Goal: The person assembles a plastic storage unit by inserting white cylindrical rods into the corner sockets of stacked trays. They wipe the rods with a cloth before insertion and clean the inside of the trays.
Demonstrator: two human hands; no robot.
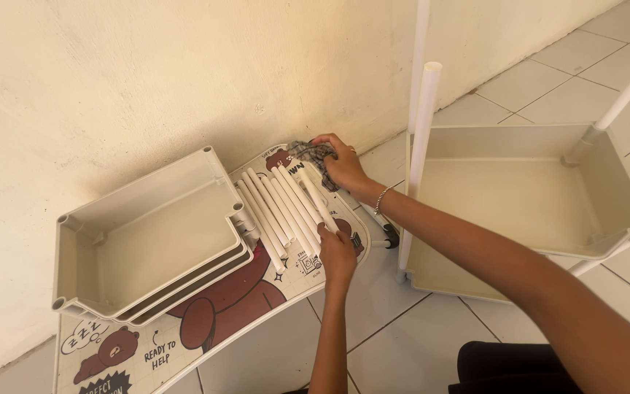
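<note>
My left hand (337, 257) grips the near end of a white tube (316, 195) that lies angled over a row of several white plastic tubes (275, 211). At the tube's far end my right hand (342, 167) presses a dark checked cloth (312, 154) against it. The tubes lie on a flat cream board (238, 303) printed with brown cartoon bears, which rests on the tiled floor by the wall.
A stack of cream plastic trays (147, 237) sits on the board's left part. To the right stands another cream tray (526, 197) with white poles (421, 138) fitted upright in its corners. Cream wall behind, pale tiles (395, 343) in front.
</note>
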